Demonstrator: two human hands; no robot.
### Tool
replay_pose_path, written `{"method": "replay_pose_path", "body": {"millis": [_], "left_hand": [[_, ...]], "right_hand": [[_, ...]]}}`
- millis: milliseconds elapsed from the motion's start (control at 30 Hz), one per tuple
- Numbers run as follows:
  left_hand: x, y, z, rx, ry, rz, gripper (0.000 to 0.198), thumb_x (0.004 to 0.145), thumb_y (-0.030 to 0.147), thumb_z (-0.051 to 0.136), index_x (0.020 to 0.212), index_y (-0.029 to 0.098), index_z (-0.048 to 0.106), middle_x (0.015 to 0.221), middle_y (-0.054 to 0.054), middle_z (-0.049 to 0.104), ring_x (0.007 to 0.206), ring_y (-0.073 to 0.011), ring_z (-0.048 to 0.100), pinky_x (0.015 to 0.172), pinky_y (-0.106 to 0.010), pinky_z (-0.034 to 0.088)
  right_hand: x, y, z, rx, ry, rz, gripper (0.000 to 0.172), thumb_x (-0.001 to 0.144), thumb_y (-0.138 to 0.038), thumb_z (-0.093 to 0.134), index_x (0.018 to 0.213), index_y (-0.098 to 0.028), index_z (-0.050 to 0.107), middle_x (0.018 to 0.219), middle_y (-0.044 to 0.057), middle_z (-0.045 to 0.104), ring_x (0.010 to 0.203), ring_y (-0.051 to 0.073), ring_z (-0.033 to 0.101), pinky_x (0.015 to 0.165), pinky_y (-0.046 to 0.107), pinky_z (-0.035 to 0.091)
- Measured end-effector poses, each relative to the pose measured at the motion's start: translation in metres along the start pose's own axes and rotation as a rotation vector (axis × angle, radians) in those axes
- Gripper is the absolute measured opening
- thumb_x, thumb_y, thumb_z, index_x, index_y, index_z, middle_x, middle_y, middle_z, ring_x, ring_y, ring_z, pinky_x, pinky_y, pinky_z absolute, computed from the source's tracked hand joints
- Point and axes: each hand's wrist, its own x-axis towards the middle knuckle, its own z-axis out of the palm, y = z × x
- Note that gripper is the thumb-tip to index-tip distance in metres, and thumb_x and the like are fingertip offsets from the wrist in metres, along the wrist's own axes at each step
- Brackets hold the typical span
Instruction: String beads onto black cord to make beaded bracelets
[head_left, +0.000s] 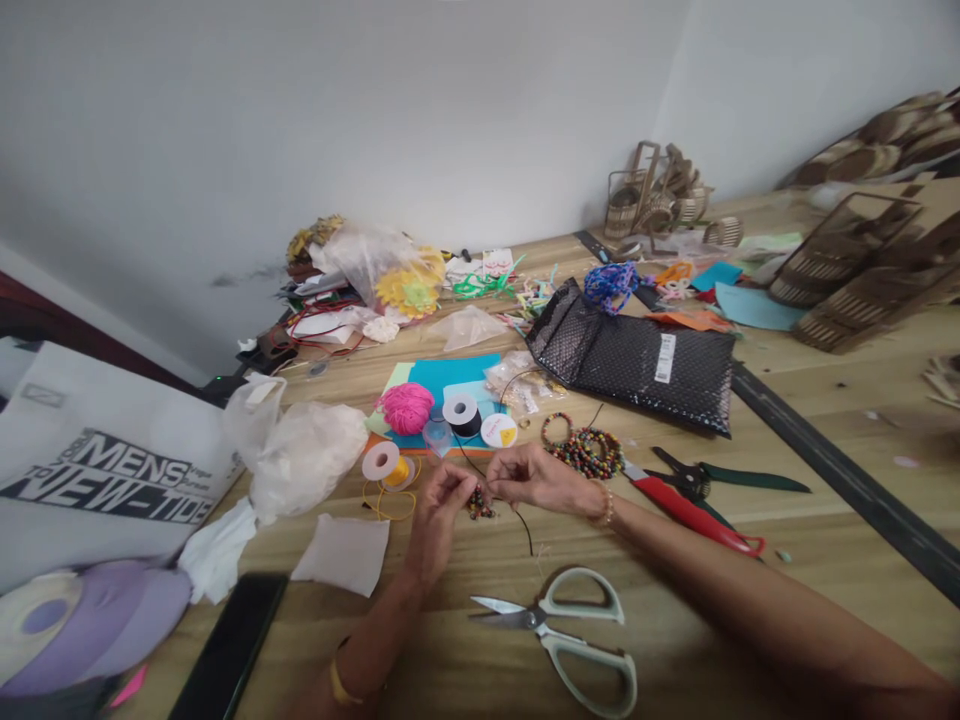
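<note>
Close together above the table, my left hand (441,508) and my right hand (534,478) both have their fingers pinched. A short string of small multicoloured beads (481,503) hangs from the fingertips of my left hand. Black cord (528,532) passes by my right fingertips, and its end points down toward the table. Behind the hands stands a spool of black cord (463,416), with a strand running toward my fingers. A pile of beaded bracelets (589,452) lies beyond my right wrist. White-handled scissors (536,618) rest partly spread in front of my hands.
Red-handled knife (694,515) and green-handled pruners (705,478) lie at right, near a black bubble mailer (652,370). Pink yarn (407,408), a yellow cord spool (388,466) and a plastic bag (307,460) stand left. A phone (229,645) lies front left; wooden baskets (870,260) stand far right.
</note>
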Motion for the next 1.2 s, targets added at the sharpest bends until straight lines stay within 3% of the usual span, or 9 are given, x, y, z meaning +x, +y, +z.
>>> {"method": "replay_pose_path", "body": {"millis": [167, 367, 600, 767, 900, 1000, 1100, 1200], "left_hand": [[0.001, -0.001, -0.001, 0.046, 0.025, 0.008, 0.015, 0.078, 0.029, 0.064, 0.071, 0.017, 0.058, 0.068, 0.0, 0.06, 0.067, -0.0138, 0.053, 0.066, -0.025, 0.042], [0.004, 0.0, -0.002, -0.057, 0.01, -0.045, 0.02, 0.075, 0.032, 0.068, 0.069, 0.017, 0.057, 0.069, 0.0, 0.063, 0.065, -0.0127, 0.057, 0.064, -0.025, 0.043], [0.007, 0.009, -0.003, -0.35, -0.076, -0.139, 0.029, 0.062, 0.028, 0.081, 0.063, 0.015, 0.056, 0.073, 0.001, 0.065, 0.058, -0.0083, 0.058, 0.056, -0.021, 0.046], [0.007, 0.018, -0.007, -0.561, -0.075, -0.261, 0.031, 0.057, 0.02, 0.086, 0.064, 0.014, 0.056, 0.069, 0.002, 0.065, 0.055, -0.0057, 0.059, 0.052, -0.015, 0.05], [0.01, 0.019, -0.013, -0.695, 0.017, -0.356, 0.027, 0.06, 0.011, 0.082, 0.069, 0.015, 0.057, 0.071, 0.003, 0.065, 0.058, -0.0043, 0.062, 0.056, -0.011, 0.053], [0.01, 0.02, -0.013, -0.699, 0.054, -0.373, 0.024, 0.063, 0.008, 0.079, 0.07, 0.015, 0.058, 0.073, 0.002, 0.066, 0.059, -0.0041, 0.062, 0.056, -0.011, 0.053], [0.005, 0.022, -0.008, -0.594, 0.002, -0.298, 0.024, 0.062, 0.014, 0.082, 0.068, 0.014, 0.058, 0.073, 0.001, 0.067, 0.059, -0.006, 0.062, 0.056, -0.014, 0.052], [-0.003, 0.027, -0.002, -0.364, -0.094, -0.119, 0.018, 0.071, 0.022, 0.077, 0.067, 0.014, 0.061, 0.071, 0.0, 0.066, 0.063, -0.0095, 0.062, 0.06, -0.02, 0.052]], "right_hand": [[-0.001, 0.006, -0.004, -0.142, -0.015, -0.024, 0.019, 0.086, -0.03, 0.058, 0.078, -0.013, 0.06, 0.059, -0.004, 0.053, 0.051, 0.007, 0.045, 0.048, 0.018, 0.034], [0.0, 0.007, -0.007, -0.205, -0.032, -0.054, 0.016, 0.086, -0.027, 0.056, 0.077, -0.013, 0.058, 0.059, -0.005, 0.05, 0.052, 0.007, 0.043, 0.05, 0.019, 0.033], [-0.001, -0.006, -0.006, -0.143, -0.029, -0.053, 0.016, 0.089, -0.026, 0.054, 0.08, -0.014, 0.057, 0.059, -0.006, 0.047, 0.052, 0.006, 0.038, 0.048, 0.019, 0.031], [-0.002, -0.011, -0.01, -0.017, -0.06, 0.029, 0.016, 0.087, -0.028, 0.057, 0.081, -0.014, 0.057, 0.06, -0.005, 0.053, 0.044, 0.004, 0.04, 0.042, 0.017, 0.03], [-0.001, -0.013, -0.015, -0.062, 0.136, 0.067, 0.018, 0.088, -0.029, 0.056, 0.086, -0.012, 0.061, 0.061, -0.004, 0.054, 0.04, 0.003, 0.043, 0.038, 0.016, 0.033], [-0.001, -0.018, -0.014, -0.032, 0.245, 0.07, 0.021, 0.088, -0.027, 0.055, 0.101, -0.011, 0.061, 0.061, -0.004, 0.056, 0.039, 0.004, 0.047, 0.038, 0.016, 0.036], [-0.003, -0.023, -0.005, 0.068, 0.133, 0.076, 0.036, 0.088, -0.026, 0.057, 0.121, -0.013, 0.055, 0.065, -0.001, 0.062, 0.044, 0.007, 0.056, 0.039, 0.016, 0.041], [-0.007, -0.025, 0.006, 0.146, -0.024, 0.026, 0.046, 0.088, -0.027, 0.059, 0.133, -0.018, 0.049, 0.082, 0.003, 0.068, 0.059, 0.01, 0.065, 0.049, 0.018, 0.049]]}}
